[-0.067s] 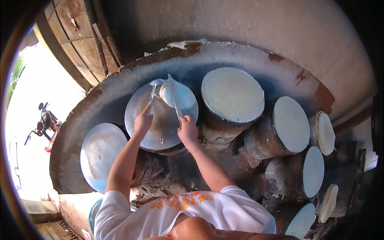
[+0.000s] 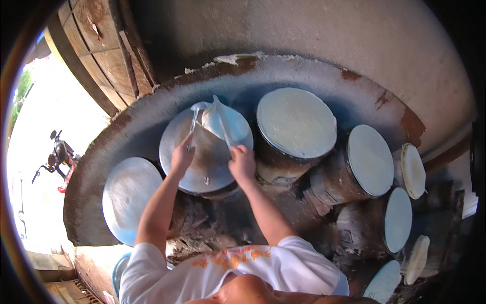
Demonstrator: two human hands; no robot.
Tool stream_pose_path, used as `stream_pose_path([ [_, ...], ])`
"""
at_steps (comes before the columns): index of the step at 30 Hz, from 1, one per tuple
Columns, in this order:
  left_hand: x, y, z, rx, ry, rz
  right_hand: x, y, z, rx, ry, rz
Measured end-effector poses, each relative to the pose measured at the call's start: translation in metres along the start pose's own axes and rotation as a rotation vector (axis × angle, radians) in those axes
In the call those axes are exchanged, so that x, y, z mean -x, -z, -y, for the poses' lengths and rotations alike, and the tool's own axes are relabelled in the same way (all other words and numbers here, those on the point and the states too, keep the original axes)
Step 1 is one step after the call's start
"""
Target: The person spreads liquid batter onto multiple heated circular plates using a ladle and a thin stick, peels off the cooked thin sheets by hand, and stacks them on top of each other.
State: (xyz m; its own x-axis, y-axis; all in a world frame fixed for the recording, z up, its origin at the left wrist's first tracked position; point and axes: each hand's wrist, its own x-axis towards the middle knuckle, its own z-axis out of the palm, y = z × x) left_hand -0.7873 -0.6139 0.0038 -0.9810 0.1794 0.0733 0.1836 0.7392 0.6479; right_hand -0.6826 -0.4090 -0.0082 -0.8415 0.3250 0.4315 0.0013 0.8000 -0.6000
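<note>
"On your round grey metal griddle (image 2: pixel 206 167), where's the wet white batter (image 2: pixel 236 120)?"

"Far right only; most seems left to coat. Your left hand (image 2: pixel 182 155) grips a shiny long-handled ladle (image 2: pixel 195 116), your right hand (image 2: pixel 242 162) a long, flat, pale blade (image 2: pixel 221 120)."

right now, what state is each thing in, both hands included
Left hand: closed around a ladle-like tool
Right hand: closed around a long flat blade
Griddle under the tools: partly covered, mostly bare
White layer: spread on its far right part
Leftmost griddle: bare
Pale sheet: flat on the next drum rightward
Drum beyond that: top pale all over
</note>
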Motion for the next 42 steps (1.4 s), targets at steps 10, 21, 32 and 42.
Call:
stream_pose_path([
  [10,0.009,0.042,0.017,0.803,0.398,0.102,-0.008,-0.005,0.011,-0.068,-0.032,0.067],
  [21,0.073,0.067,0.019,2.597,0.517,0.62,-0.004,0.023,-0.019,0.023,0.182,0.079],
  [32,0.125,0.037,-0.057,2.563,0.089,0.131,-0.062,-0.027,-0.037,-0.085,0.411,0.422],
  [42,0.151,0.039,-0.119,1.986,0.269,-0.338,-0.134,0.022,-0.094,-0.263,0.592,0.344],
])
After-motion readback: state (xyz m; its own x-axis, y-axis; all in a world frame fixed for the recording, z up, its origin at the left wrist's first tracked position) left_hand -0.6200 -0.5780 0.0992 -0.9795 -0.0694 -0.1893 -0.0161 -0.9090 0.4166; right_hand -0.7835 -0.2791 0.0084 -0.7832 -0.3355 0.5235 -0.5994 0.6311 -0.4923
